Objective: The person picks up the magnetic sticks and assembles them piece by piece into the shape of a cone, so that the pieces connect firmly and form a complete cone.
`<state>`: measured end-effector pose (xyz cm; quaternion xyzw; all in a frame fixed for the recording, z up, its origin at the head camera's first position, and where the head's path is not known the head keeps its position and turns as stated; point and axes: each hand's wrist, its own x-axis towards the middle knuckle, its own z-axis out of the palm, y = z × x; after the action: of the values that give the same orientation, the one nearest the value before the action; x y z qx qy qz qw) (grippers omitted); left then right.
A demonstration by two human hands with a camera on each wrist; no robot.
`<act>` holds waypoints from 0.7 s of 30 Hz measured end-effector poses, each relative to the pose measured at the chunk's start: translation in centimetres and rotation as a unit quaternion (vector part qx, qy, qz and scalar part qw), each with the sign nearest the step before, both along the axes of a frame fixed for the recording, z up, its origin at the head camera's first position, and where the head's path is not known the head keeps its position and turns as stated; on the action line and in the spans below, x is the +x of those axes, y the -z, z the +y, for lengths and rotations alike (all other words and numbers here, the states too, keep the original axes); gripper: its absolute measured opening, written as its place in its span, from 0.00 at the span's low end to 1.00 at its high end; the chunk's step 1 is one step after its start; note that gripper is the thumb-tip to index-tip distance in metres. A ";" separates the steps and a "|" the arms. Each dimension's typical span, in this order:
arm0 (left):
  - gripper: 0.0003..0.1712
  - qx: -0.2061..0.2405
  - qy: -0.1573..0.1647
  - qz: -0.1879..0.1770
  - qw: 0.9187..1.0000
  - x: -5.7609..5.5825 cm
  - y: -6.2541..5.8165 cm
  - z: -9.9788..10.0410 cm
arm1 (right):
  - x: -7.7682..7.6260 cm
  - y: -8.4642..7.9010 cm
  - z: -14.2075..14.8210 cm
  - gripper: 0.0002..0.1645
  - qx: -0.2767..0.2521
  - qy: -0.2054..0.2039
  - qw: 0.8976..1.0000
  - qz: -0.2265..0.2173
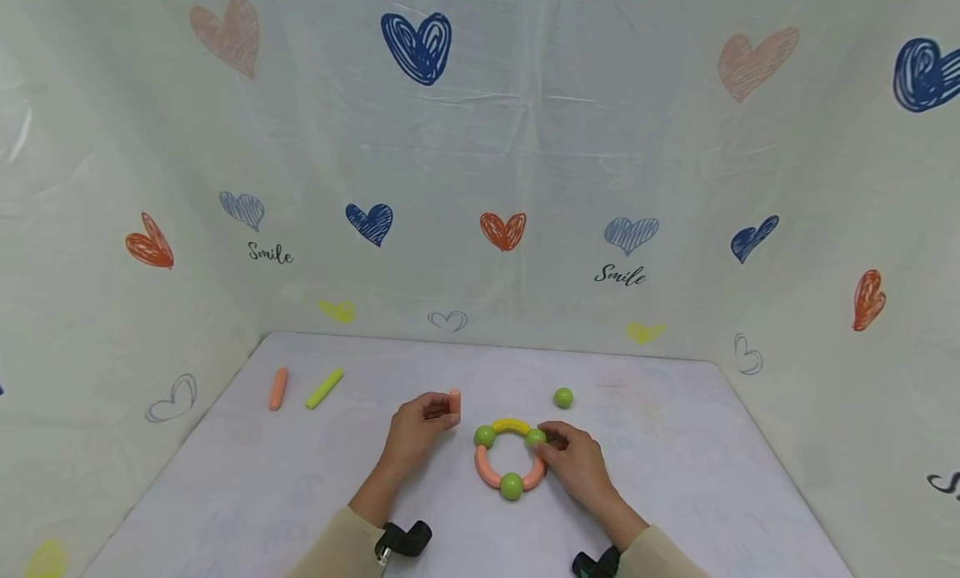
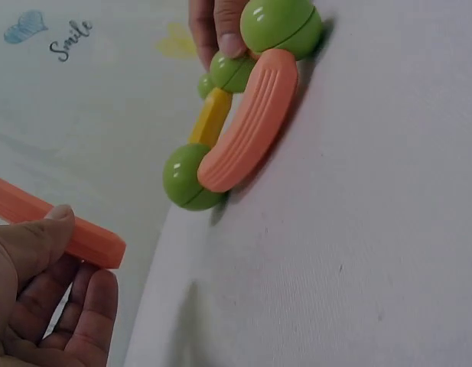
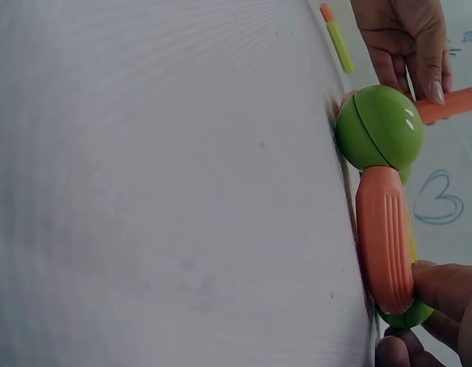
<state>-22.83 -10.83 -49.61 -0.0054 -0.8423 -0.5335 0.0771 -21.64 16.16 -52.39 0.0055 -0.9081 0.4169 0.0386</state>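
Observation:
My left hand point(image 1: 422, 430) pinches a straight orange stick point(image 2: 86, 243) between thumb and fingers, above the table to the left of the ring. The ring lies flat, built from green balls point(image 1: 512, 486), two curved orange pieces point(image 2: 255, 126) and one curved yellow piece point(image 1: 512, 426). At its right side my right hand point(image 1: 576, 465) grips the upper right green ball point(image 1: 535, 439) with thumb and fingers. In the right wrist view, a curved orange piece point(image 3: 385, 241) joins that ball to the bottom one point(image 3: 379, 126).
A loose green ball point(image 1: 563, 398) sits behind the ring, to the right. At the back left of the white table point(image 1: 225, 478) lie an orange stick point(image 1: 278, 389) and a lime green stick point(image 1: 325, 389). A curtain printed with hearts point(image 1: 502, 231) surrounds the table.

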 end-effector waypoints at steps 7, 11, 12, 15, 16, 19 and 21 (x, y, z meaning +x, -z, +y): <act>0.16 0.003 0.028 -0.003 1.000 -0.4 -0.3 1.8 | -0.1 0.1 0.0 0.18 -0.002 0.002 1.000 -0.002; 0.15 -0.003 0.035 -0.006 0.999 -0.4 -0.4 2.7 | -0.1 0.0 0.1 0.18 -0.006 0.000 1.000 -0.003; 0.15 -0.004 0.036 -0.008 0.999 -0.3 -0.4 2.9 | -0.1 0.0 0.1 0.18 -0.006 0.000 1.000 -0.003; 0.14 -0.007 0.038 -0.011 0.999 -0.3 -0.3 3.4 | -0.1 0.0 0.1 0.18 -0.007 -0.001 1.000 -0.003; 0.14 -0.007 0.038 -0.014 0.999 -0.3 -0.3 3.6 | -0.1 0.0 0.1 0.18 -0.006 -0.001 1.000 -0.002; 0.13 -0.007 0.042 -0.019 0.999 -0.2 -0.3 4.0 | -0.1 0.0 0.1 0.18 -0.006 -0.002 1.000 -0.002; 0.13 -0.006 0.047 -0.023 0.999 -0.1 -0.2 4.1 | -0.1 0.0 0.1 0.18 -0.005 -0.001 1.000 -0.002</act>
<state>-22.97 -6.69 -49.37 -0.0333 -0.8460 -0.5311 0.0325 -21.74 16.24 -52.39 0.0059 -0.9060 0.4216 0.0365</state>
